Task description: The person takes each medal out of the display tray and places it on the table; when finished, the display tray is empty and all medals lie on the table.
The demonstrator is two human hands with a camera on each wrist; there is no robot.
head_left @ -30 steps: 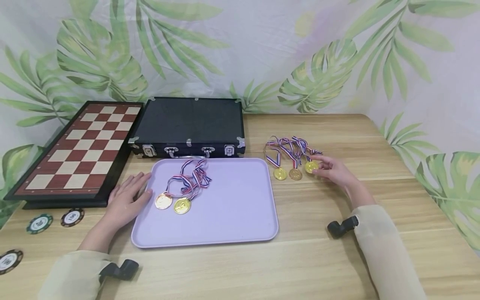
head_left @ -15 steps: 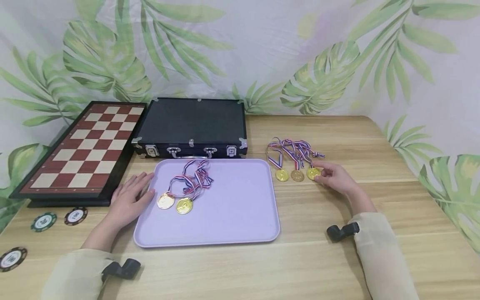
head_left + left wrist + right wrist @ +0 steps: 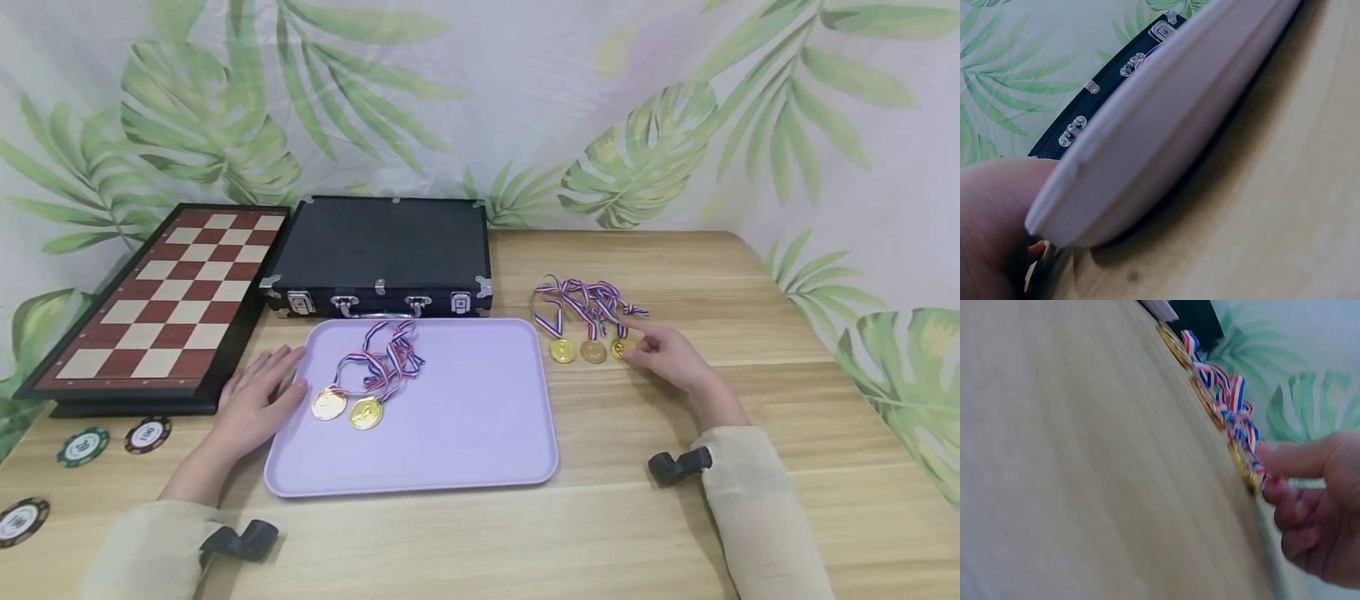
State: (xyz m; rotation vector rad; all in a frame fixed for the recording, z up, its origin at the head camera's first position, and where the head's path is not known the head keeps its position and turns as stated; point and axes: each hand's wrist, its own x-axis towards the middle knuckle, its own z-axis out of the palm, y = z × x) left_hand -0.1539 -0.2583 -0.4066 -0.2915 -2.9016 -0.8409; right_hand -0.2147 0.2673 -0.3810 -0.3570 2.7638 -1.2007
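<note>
A lilac tray (image 3: 457, 442) carries two gold medals (image 3: 366, 412) with tangled red, white and blue ribbons on its left half. My left hand (image 3: 255, 396) rests along the tray's left rim, fingers stretched out toward the back. To the right of the tray, three more medals lie side by side on the table: a gold one (image 3: 562, 350), a bronze-coloured one (image 3: 593, 351) and a rightmost gold medal (image 3: 621, 347). Their ribbons (image 3: 588, 296) bunch up behind them. Thumb and finger of my right hand (image 3: 667, 358) pinch the rightmost medal at its ribbon end, other fingers curled.
Behind the tray stands a black case (image 3: 390, 250) with silver latches. A chessboard box (image 3: 172, 292) lies at the left. Several poker chips, among them a green one (image 3: 83, 447) and a black one (image 3: 147, 434), lie in front of it. A leaf-patterned cloth (image 3: 510, 100) hangs behind.
My right hand has drawn the rightmost medal toward me and slightly left, level with the other two. My left hand stays at the tray's rim.
</note>
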